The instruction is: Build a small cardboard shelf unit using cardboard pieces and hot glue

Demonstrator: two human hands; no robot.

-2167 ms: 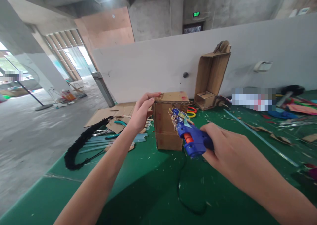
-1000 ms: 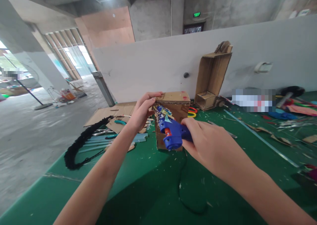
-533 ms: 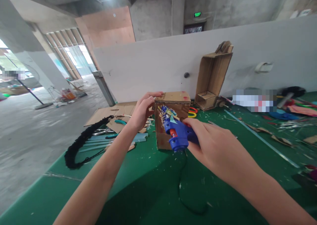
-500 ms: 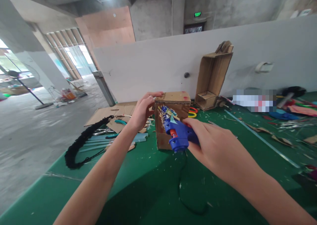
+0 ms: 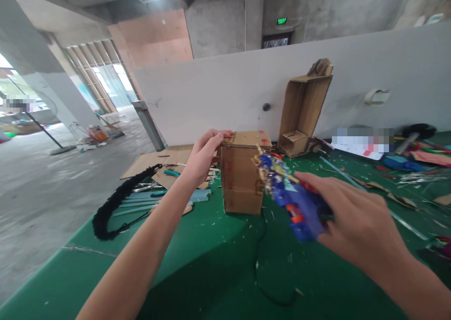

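A brown cardboard box [image 5: 243, 181] stands upright on the green table [image 5: 197, 268]. My left hand [image 5: 204, 158] grips its upper left edge, fingers over the top and around the side. In my right hand [image 5: 355, 212] is a blue glue gun [image 5: 299, 207], blurred by motion, its front crusted with dried glue and bits of colour. The gun's nozzle end is near the box's right edge; whether they touch I cannot tell. Behind the gun, part of a red ring-shaped handle [image 5: 276, 155] shows.
A taller open cardboard box [image 5: 303, 106] leans by the white partition [image 5: 211, 94]. To the left lie a black fuzzy strip [image 5: 109, 212], clear glue sticks [image 5: 141, 202], pliers [image 5: 171, 173] and cardboard sheets [image 5: 141, 162]. A dark cord [image 5: 256, 263] runs over the table front.
My right hand has swung the glue gun to the right, off the front of the box, uncovering that face. My left hand and the box have stayed in place.
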